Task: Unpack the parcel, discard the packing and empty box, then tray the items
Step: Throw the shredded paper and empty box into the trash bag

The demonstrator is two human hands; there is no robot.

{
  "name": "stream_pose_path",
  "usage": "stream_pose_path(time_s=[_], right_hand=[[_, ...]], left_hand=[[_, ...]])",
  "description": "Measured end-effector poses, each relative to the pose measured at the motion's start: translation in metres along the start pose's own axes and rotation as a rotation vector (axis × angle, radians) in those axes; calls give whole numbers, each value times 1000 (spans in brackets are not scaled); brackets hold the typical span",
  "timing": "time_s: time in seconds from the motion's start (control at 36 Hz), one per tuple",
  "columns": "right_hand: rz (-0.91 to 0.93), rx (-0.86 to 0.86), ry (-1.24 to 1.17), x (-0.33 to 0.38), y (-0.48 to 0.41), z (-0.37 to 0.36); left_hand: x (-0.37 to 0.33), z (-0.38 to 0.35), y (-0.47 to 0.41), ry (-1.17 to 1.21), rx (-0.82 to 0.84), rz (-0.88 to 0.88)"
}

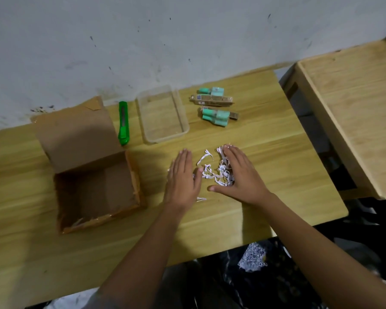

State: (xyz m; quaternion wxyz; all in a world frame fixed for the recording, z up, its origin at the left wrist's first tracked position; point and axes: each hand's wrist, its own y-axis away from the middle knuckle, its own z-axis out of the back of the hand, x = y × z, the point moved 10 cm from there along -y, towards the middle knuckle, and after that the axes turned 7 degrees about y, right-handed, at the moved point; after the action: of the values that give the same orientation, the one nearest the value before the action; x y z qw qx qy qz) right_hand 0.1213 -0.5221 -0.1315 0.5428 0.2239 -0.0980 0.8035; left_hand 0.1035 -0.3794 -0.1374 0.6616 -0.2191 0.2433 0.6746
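Observation:
The opened cardboard box (94, 175) stands on the table's left with its flap up and nothing visible inside. A small heap of white shredded paper (214, 171) lies on the wooden table (265, 166). My left hand (183, 175) lies flat on its left side and my right hand (241, 175) flat on its right, fingers straight, both touching the shreds. A clear plastic tray (163, 113) sits behind them with nothing in it. Two teal items in brown card packs (214, 97) (218, 117) lie to the tray's right.
A green utility knife (123, 123) lies between the box and the tray. A second wooden table (354, 112) stands to the right across a gap. Below the table's front edge, a dark bag holds more shredded paper (252, 257). A grey wall runs behind.

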Motion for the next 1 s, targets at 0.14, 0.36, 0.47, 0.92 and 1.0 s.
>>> stream_pose_path(time_s=[0.14,0.36,0.47,0.92,1.0], right_hand=[[77,12,-85,12,7,-4],[53,36,58,32,4,-17],[28,27,129,46,-7,-26],[337,72,223,93,-21,-52],[405,69,211,98,-19,-54]], left_hand=[[-26,-5,4,149,66,-124],[19,33,31,177,-228,75],[47,35,53,196,-282,220],[49,32,76,89,-239,134],[49,34,79,114,-236,128]])
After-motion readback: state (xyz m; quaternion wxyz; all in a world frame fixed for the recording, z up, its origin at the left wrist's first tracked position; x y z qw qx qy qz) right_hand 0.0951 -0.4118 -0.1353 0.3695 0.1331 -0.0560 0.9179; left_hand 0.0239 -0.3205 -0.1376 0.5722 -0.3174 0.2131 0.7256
